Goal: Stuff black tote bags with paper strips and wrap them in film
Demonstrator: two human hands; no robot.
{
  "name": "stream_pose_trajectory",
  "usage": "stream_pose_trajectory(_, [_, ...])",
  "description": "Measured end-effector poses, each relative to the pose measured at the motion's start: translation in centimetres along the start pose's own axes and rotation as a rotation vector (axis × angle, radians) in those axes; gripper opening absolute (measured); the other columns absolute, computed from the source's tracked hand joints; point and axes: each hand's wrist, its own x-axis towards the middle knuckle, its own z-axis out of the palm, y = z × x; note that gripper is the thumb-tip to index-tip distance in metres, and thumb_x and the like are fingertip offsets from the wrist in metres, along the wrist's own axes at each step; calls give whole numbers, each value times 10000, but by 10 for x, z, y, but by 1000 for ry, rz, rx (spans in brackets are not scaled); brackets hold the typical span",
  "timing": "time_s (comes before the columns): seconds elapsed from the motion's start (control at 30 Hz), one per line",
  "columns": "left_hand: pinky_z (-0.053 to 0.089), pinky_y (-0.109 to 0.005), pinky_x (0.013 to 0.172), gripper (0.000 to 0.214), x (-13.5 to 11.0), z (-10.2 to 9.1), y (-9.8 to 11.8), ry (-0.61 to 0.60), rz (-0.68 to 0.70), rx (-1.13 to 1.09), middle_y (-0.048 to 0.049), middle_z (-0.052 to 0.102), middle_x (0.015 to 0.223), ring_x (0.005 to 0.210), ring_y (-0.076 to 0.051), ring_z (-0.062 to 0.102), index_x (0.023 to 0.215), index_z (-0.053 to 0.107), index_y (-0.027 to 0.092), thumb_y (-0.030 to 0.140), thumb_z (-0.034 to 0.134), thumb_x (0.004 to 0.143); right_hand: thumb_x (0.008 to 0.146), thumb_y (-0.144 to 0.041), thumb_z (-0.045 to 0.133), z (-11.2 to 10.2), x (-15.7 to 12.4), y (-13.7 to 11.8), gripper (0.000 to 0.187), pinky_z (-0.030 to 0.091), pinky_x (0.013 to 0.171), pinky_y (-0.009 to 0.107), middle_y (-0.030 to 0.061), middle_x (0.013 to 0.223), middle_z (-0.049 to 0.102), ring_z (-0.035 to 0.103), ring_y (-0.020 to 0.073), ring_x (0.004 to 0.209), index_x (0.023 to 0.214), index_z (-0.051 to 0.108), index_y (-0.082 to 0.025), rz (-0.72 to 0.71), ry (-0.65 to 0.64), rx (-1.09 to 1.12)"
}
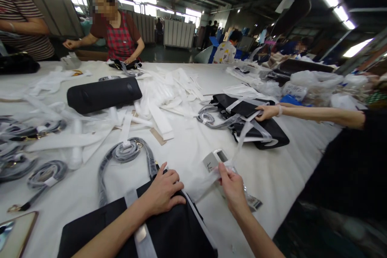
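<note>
My left hand (163, 191) rests palm down with curled fingers on a black bag (169, 231) at the table's near edge. A white strip (142, 234) crosses the bag. My right hand (231, 185) pinches a sheet of thin white wrapping paper (201, 183) that runs from the bag's top corner. Just beyond its fingers lies a small grey tape dispenser (215, 158). A wrapped grey strap (125, 153) loops out from the bag toward the left.
A co-worker's hand (267, 112) from the right holds another black bag (256, 127). A black roll-shaped bag (104, 94) and several white paper strips (169, 92) cover the white table (290, 169). Wrapped straps (45, 173) lie left. People stand at the far side.
</note>
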Motion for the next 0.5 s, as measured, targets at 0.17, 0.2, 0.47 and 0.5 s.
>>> stream_pose_trajectory(0.17, [82,-585,1098,397,0,3,-1,20,7,15,-19,591,925,1024,-209,514,933,611,246,603,445,885,711,-616,664,-7,-11,-35,480,383,501,240,-9,500,552,474,122,500,597,646,-149,-125,10,-149])
stream_pose_trajectory(0.2, [77,-590,1098,427,1,4,-1,27,5,17,-21,591,919,1014,-210,517,919,615,242,628,440,874,733,-610,647,-8,-17,-45,481,388,495,240,-3,499,557,484,124,494,589,643,-151,-175,3,-204])
stream_pose_trajectory(0.47, [79,-605,1097,448,2,8,0,59,-29,9,-28,598,935,1020,-219,515,898,626,228,641,459,858,805,-458,650,-21,-78,-65,354,395,476,245,3,446,531,490,122,436,529,636,-238,-764,-243,-569])
stream_pose_trajectory(0.5, [84,-604,1098,429,2,8,0,59,-33,12,-30,599,948,1030,-222,512,910,625,227,625,472,861,807,-463,647,-18,-87,-56,336,393,470,244,-4,438,516,483,122,433,546,636,-253,-770,-333,-556])
